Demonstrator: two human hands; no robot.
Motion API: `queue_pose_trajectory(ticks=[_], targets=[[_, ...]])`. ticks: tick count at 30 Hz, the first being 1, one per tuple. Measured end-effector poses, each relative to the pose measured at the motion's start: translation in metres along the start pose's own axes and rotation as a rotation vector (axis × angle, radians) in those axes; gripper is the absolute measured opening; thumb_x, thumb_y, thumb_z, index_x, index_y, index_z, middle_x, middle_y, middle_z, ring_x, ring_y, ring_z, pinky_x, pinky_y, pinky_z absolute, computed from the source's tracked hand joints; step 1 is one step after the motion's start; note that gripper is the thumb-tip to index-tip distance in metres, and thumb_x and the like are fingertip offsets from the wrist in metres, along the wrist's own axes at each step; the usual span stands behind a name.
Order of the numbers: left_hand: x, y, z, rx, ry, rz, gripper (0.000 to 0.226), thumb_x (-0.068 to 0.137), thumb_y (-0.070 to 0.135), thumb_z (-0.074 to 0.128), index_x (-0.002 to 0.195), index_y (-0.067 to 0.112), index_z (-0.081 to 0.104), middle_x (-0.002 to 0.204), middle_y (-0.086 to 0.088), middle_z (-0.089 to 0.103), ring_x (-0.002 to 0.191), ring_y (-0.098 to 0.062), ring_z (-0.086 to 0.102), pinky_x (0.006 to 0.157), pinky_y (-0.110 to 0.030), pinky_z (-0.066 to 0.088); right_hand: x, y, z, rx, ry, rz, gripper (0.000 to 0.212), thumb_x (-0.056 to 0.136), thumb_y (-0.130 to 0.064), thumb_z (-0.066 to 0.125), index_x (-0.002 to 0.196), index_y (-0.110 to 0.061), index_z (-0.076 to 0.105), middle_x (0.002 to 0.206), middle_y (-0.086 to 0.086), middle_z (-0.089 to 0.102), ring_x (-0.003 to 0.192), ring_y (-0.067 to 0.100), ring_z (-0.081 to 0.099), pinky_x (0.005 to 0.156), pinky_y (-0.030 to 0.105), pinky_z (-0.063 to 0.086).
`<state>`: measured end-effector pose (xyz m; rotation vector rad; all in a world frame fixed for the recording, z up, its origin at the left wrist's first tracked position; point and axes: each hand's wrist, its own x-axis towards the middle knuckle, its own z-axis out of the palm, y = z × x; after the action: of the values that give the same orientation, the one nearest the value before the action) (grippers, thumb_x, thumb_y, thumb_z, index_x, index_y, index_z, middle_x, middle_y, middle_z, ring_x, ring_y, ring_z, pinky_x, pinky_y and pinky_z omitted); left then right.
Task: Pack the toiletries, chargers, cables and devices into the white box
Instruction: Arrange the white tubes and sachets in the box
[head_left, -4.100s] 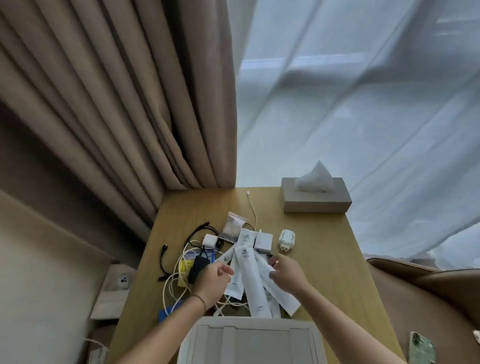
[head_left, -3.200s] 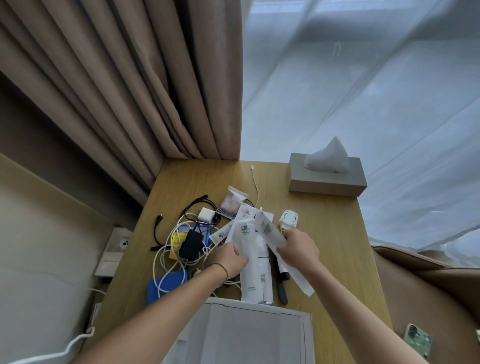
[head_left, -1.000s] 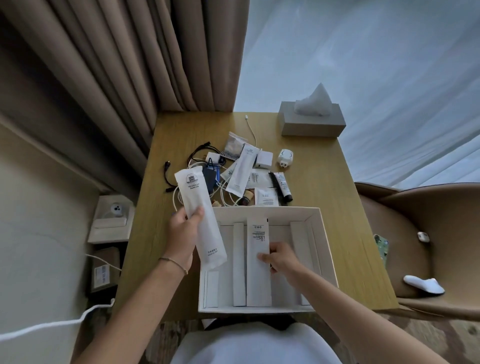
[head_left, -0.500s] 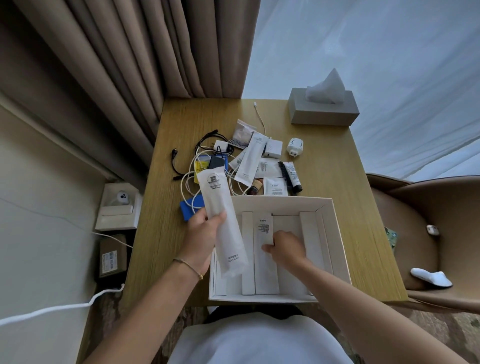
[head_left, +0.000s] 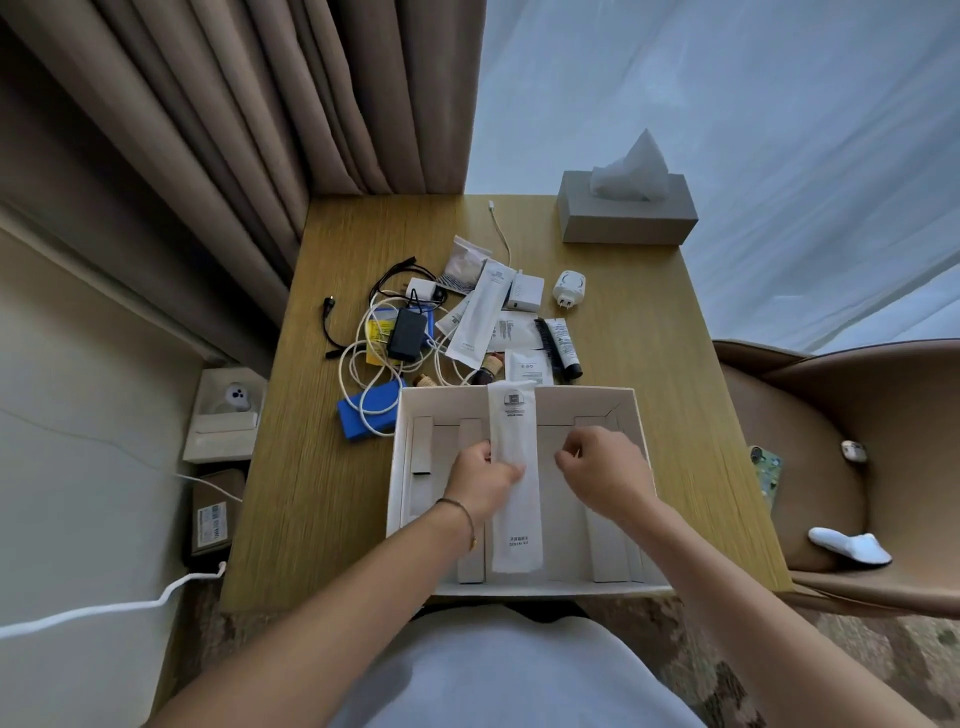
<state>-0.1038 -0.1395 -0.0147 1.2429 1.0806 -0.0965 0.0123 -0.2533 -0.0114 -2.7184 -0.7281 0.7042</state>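
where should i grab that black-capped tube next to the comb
Grip the tube across its white body, near the middle, coming from above and from its right side. It lies flat on the table, and that side is bare wood. The comb lies close along its left side, so a finger there would probably snag the teeth. The black cap looks narrower, a poorer hold.
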Motion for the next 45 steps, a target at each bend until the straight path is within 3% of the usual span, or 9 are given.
queue_pose_trajectory(ticks=[3, 12, 17, 21, 24, 30, 33, 38, 45], targets=[[0.012, -0.007, 0.017, 0.028, -0.012, -0.055, 0.018, 0.093, 0.012, 0.065, 0.11, 0.017, 0.061, 0.108, -0.006, 0.069, 0.099, -0.025, 0.066, 0.089, -0.04, 0.055, -0.008, 0.007, -0.007, 0.061, -0.01, 0.0, 0.016, 0.091, -0.026, 0.057, 0.081, -0.022, 0.07, 0.071, -0.011, 0.064, 0.069, 0.016, 0.062, 0.051, 0.024, 0.039], [0.037, -0.035, 0.046, 0.311, -0.014, -0.111, 0.03, 0.096, 0.009, 0.054, 0.125, 0.006, 0.059, 0.12, -0.015, 0.066, 0.109, -0.031, 0.063, 0.089, -0.034, 0.052, -0.018, 0.016, -0.021, 0.18, -0.025, -0.037, 0.017, 0.092, -0.026, 0.059, 0.076, -0.026, 0.066, 0.064, -0.01, 0.061, 0.056, 0.009, 0.056, 0.05, 0.025, 0.038], [0.048, -0.043, 0.046, 0.567, 0.018, -0.074, 0.011, 0.091, 0.024, 0.065, 0.093, 0.013, 0.064, 0.088, -0.003, 0.064, 0.082, -0.022, 0.06, 0.066, -0.026, 0.048, -0.02, 0.02, -0.024, 0.198, -0.033, -0.057, 0.016, 0.092, -0.027, 0.059, 0.079, -0.027, 0.067, 0.065, -0.012, 0.061, 0.058, 0.01, 0.058, 0.052, 0.027, 0.043], [0.054, -0.044, 0.04, 0.843, 0.089, -0.038, 0.036, 0.085, 0.044, 0.072, 0.068, 0.019, 0.051, 0.067, 0.001, 0.055, 0.066, -0.02, 0.058, 0.051, -0.025, 0.039, -0.02, 0.022, -0.023, 0.207, -0.051, -0.063, 0.015, 0.092, -0.029, 0.059, 0.08, -0.027, 0.068, 0.065, -0.01, 0.063, 0.057, 0.012, 0.06, 0.052, 0.03, 0.047], [0.056, -0.042, 0.039, 0.983, 0.077, -0.022, 0.038, 0.084, 0.051, 0.07, 0.087, 0.014, 0.063, 0.083, -0.004, 0.067, 0.078, -0.024, 0.067, 0.06, -0.029, 0.048, -0.019, 0.022, -0.023, 0.21, -0.058, -0.065, 0.017, 0.092, -0.029, 0.058, 0.078, -0.029, 0.066, 0.062, -0.009, 0.062, 0.053, 0.012, 0.057, 0.049, 0.028, 0.044], [0.046, -0.019, 0.038, 1.305, -0.006, 0.058, 0.044, 0.092, 0.056, 0.054, 0.108, 0.015, 0.061, 0.097, -0.003, 0.063, 0.088, -0.023, 0.061, 0.066, -0.03, 0.045, -0.009, 0.016, -0.029, 0.253, -0.052, -0.078, 0.019, 0.091, -0.027, 0.059, 0.074, -0.026, 0.066, 0.058, -0.007, 0.06, 0.05, 0.012, 0.053, 0.049, 0.028, 0.042], [0.027, 0.0, 0.033, 1.295, 0.014, 0.166, 0.04, 0.093, 0.054, 0.05, 0.106, 0.019, 0.064, 0.099, 0.0, 0.067, 0.09, -0.021, 0.063, 0.072, -0.032, 0.05, 0.001, 0.008, -0.038, 0.289, -0.035, -0.101, 0.019, 0.091, -0.025, 0.061, 0.073, -0.025, 0.066, 0.054, -0.007, 0.059, 0.047, 0.012, 0.05, 0.049, 0.027, 0.041], [-0.002, 0.053, 0.013, 1.027, 0.097, 0.427, 0.025, 0.089, 0.05, 0.055, 0.101, 0.032, 0.067, 0.095, 0.009, 0.068, 0.087, -0.012, 0.063, 0.077, -0.033, 0.056, 0.023, -0.01, -0.062, 0.323, 0.018, -0.124, 0.017, 0.09, -0.023, 0.06, 0.075, -0.024, 0.068, 0.06, -0.007, 0.062, 0.058, 0.014, 0.056, 0.052, 0.03, 0.044], [0.028, 0.118, -0.016, 0.924, 0.217, 0.497, 0.014, 0.089, 0.037, 0.057, 0.094, 0.029, 0.067, 0.093, 0.008, 0.071, 0.086, -0.015, 0.065, 0.076, -0.036, 0.057, 0.063, -0.037, -0.087, 0.324, 0.058, -0.155, 0.015, 0.087, -0.028, 0.061, 0.076, -0.023, 0.068, 0.062, -0.003, 0.068, 0.057, 0.018, 0.061, 0.058, 0.037, 0.054]])
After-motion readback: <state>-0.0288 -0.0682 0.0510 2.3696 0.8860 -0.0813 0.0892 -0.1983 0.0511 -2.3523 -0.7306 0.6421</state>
